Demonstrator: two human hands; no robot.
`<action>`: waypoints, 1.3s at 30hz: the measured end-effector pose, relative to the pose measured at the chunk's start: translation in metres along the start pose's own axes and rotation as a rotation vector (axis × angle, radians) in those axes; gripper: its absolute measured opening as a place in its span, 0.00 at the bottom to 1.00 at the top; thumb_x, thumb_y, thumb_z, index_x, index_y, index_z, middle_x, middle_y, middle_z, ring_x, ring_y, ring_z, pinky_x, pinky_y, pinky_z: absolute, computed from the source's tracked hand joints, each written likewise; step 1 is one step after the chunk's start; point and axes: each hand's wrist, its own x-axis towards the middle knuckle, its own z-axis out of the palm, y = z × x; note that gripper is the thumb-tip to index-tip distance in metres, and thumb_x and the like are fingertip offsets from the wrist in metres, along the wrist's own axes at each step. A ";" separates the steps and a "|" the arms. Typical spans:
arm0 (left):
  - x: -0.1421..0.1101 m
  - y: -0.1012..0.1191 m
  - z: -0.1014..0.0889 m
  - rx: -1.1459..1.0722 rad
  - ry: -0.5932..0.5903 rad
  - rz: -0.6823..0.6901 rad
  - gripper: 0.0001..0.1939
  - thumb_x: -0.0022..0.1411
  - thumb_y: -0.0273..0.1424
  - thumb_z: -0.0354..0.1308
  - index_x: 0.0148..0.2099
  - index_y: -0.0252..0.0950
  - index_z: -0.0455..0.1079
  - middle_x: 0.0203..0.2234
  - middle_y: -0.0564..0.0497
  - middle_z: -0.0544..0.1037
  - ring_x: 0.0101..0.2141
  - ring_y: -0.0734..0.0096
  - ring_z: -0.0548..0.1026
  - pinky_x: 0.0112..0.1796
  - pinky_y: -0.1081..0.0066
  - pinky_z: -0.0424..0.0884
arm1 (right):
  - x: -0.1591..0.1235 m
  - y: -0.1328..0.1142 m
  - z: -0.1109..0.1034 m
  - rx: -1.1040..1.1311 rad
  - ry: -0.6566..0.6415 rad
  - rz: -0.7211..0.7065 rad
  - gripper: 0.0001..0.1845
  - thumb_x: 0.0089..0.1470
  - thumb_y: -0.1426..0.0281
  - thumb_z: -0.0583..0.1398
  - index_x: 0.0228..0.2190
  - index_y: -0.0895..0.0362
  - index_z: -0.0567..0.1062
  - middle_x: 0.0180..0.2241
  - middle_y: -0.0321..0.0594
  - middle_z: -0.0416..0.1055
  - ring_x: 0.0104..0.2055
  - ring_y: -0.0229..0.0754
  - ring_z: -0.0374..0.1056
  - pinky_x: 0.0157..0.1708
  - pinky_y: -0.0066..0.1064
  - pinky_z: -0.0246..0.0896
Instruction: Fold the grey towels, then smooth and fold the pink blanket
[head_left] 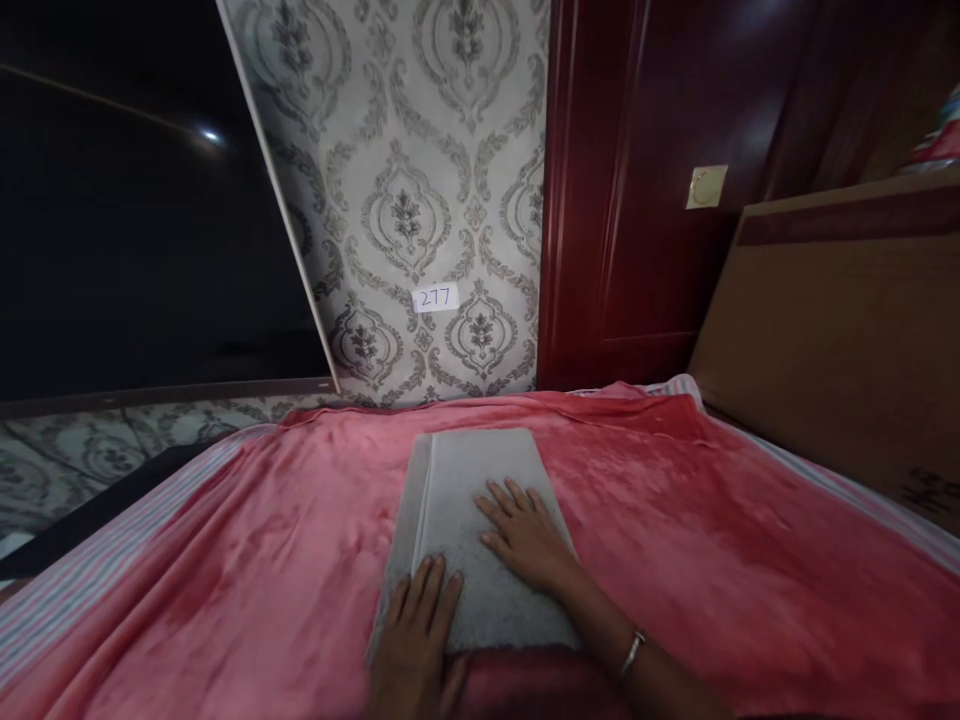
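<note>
Grey, soft-looking cloth [465, 530], folded into a long, flat block, lies at the lower centre of the frame, on top of a pinkish-red blanket [285, 560]. From where I stand, both hands are on it. The right hand [529, 540] rests palm down on its right half, fingers fanned and relaxed, grasping nothing. The left hand [414, 630] lies at the lower left corner, its fingers straight and loosely parted, closed around nothing either; its thumb sits past the cloth's bottom edge. A bracelet [632, 655] circles the right wrist.

The step in hand looks to me like pressing the folds flat. To do it well, I'd use the whole palm rather than the fingertips, light and even, and stroke from the middle outward so no wrinkle gets trapped. The raised ridge running down the left side deserves the most care: one hand should steady the block while the other smooths along that line, without dragging the layers out of square. The blanket beneath looks soft and rumpled, so too hard a push could slide everything askew
</note>
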 end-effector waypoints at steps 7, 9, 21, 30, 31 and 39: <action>-0.013 0.000 0.027 0.051 0.060 -0.004 0.39 0.54 0.32 0.57 0.69 0.35 0.59 0.63 0.41 0.70 0.64 0.51 0.63 0.59 0.55 0.62 | -0.001 -0.005 -0.005 -0.005 -0.036 0.018 0.32 0.68 0.53 0.48 0.69 0.43 0.54 0.72 0.31 0.36 0.74 0.51 0.29 0.70 0.53 0.25; -0.017 -0.001 0.037 0.074 0.066 -0.020 0.39 0.55 0.33 0.57 0.69 0.37 0.58 0.61 0.41 0.72 0.63 0.51 0.65 0.59 0.55 0.62 | -0.001 -0.005 -0.005 -0.007 -0.035 0.022 0.32 0.68 0.53 0.47 0.69 0.43 0.53 0.72 0.31 0.36 0.74 0.50 0.29 0.70 0.52 0.26; -0.025 -0.002 0.060 0.061 0.073 -0.085 0.40 0.64 0.33 0.53 0.74 0.44 0.45 0.57 0.45 0.76 0.59 0.57 0.71 0.56 0.59 0.65 | 0.001 -0.004 -0.001 -0.038 -0.031 0.017 0.32 0.68 0.52 0.47 0.69 0.43 0.53 0.72 0.31 0.36 0.74 0.51 0.29 0.70 0.53 0.27; -0.025 -0.002 0.058 0.108 0.061 -0.048 0.35 0.59 0.34 0.58 0.68 0.43 0.59 0.57 0.44 0.77 0.58 0.55 0.71 0.56 0.58 0.64 | 0.001 -0.003 0.002 -0.042 -0.028 0.015 0.32 0.68 0.52 0.46 0.69 0.42 0.53 0.72 0.31 0.36 0.74 0.50 0.29 0.70 0.53 0.27; -0.025 -0.002 0.057 0.105 0.056 -0.045 0.35 0.58 0.36 0.58 0.68 0.42 0.59 0.57 0.43 0.76 0.58 0.54 0.71 0.56 0.58 0.64 | 0.001 -0.003 0.002 -0.042 -0.029 0.014 0.32 0.68 0.52 0.46 0.69 0.42 0.52 0.72 0.31 0.36 0.74 0.50 0.29 0.70 0.53 0.27; -0.019 0.007 0.041 0.017 0.035 -0.106 0.43 0.50 0.29 0.58 0.69 0.41 0.57 0.62 0.43 0.71 0.62 0.51 0.66 0.58 0.54 0.64 | 0.000 -0.003 0.002 -0.060 -0.010 0.006 0.32 0.68 0.51 0.46 0.69 0.42 0.53 0.72 0.32 0.37 0.74 0.51 0.31 0.70 0.53 0.28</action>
